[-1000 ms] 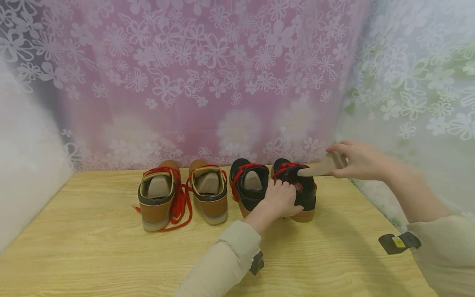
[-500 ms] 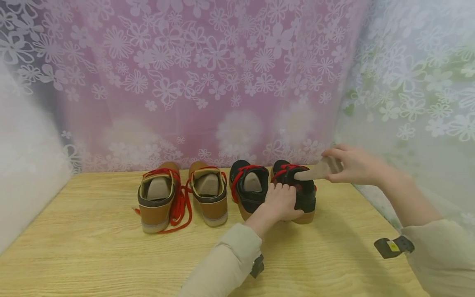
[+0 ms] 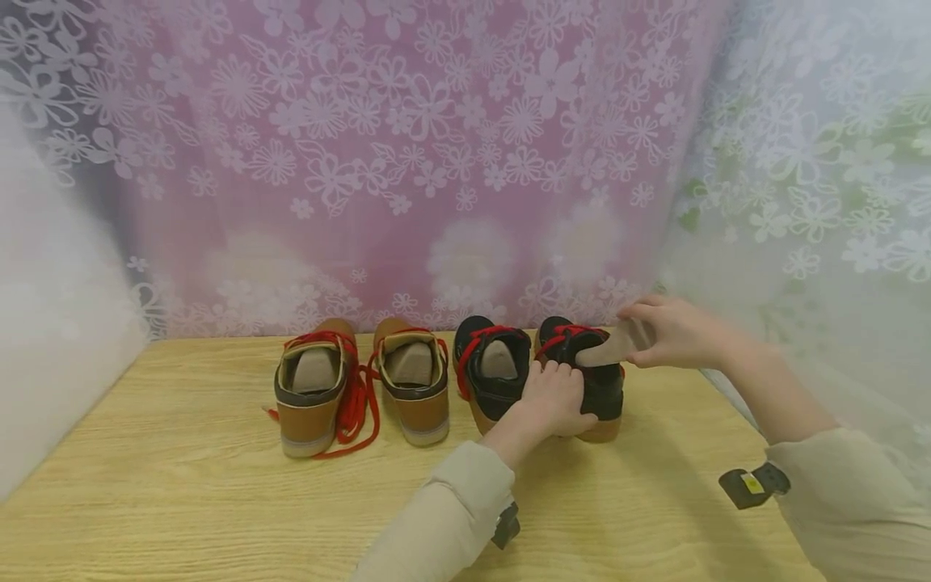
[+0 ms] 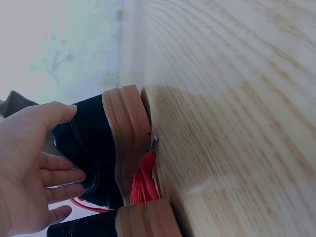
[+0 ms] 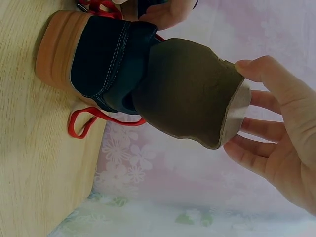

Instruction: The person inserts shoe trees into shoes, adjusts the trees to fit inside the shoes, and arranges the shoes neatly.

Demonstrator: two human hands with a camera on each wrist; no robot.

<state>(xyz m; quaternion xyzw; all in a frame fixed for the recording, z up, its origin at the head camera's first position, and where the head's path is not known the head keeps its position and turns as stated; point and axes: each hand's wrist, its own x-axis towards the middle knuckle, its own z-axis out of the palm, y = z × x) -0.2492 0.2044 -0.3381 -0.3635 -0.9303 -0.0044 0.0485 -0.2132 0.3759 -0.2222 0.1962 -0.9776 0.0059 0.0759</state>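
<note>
At the row's right end stands a black shoe (image 3: 605, 396) with red laces and a tan sole. My left hand (image 3: 553, 400) holds it by the heel end, its thumb at the back and its fingers along the inner side, as the left wrist view shows. My right hand (image 3: 680, 331) pinches the wide end of a beige molded shoe insert (image 5: 185, 94) between thumb and fingers. The insert's narrow end points down into that shoe's opening; how deep it sits is hidden.
Left of it stands another black shoe (image 3: 498, 396) with a beige insert inside. Farther left are two brown shoes (image 3: 309, 424) (image 3: 414, 412), each with an insert. Loose red laces (image 3: 352, 420) trail between them. A pink flowered curtain (image 3: 407, 202) hangs behind the wooden table (image 3: 182, 493).
My right hand has moved left and slightly down with the insert, bringing its narrow end lower into the shoe's opening. My left hand has stayed on the shoe.
</note>
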